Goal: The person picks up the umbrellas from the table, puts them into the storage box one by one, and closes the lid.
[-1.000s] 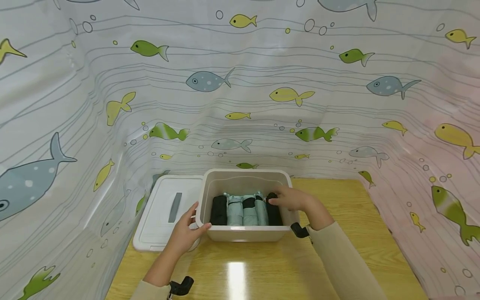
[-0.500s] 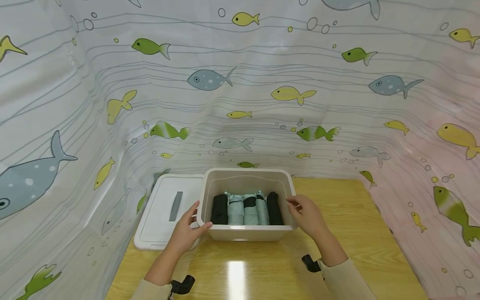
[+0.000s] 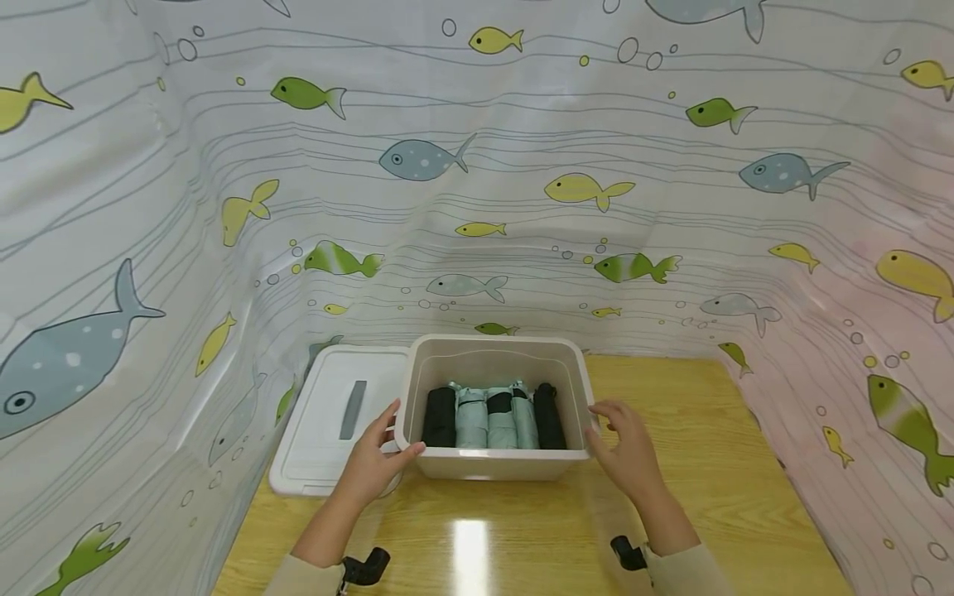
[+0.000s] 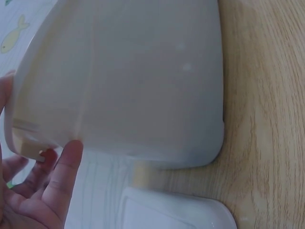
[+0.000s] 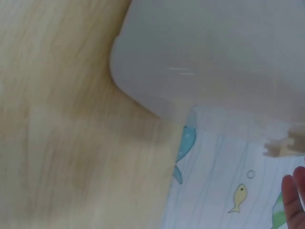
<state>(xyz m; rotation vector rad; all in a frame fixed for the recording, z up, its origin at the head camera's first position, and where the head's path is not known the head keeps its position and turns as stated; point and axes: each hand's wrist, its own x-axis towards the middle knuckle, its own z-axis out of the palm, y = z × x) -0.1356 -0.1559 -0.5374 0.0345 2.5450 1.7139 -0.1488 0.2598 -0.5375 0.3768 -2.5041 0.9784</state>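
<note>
A beige plastic storage box (image 3: pixel 492 468) stands uncovered on the table. Rolled cloth-like bundles lie side by side in it: a black bundle (image 3: pixel 440 418) at the left, several pale green bundles (image 3: pixel 472 424) in the middle, and another black bundle (image 3: pixel 549 418) at the right. My left hand (image 3: pixel 367 465) grips the box's left rim near the front corner; in the left wrist view its thumb (image 4: pixel 69 160) presses the wall. My right hand (image 3: pixel 628 451) is at the right rim, fingers loosely bent and holding nothing. Only the fingertips (image 5: pixel 289 191) show in the right wrist view, just off the rim.
The white lid (image 3: pixel 316 430) with a grey handle lies flat left of the box, partly behind my left hand. A fish-printed sheet (image 3: pixel 507 182) surrounds the wooden table (image 3: pixel 671 406) at the back and sides.
My right hand has come out of the box, away from the right black bundle, and moved right to the outside of the rim. My left hand keeps its hold on the left rim.
</note>
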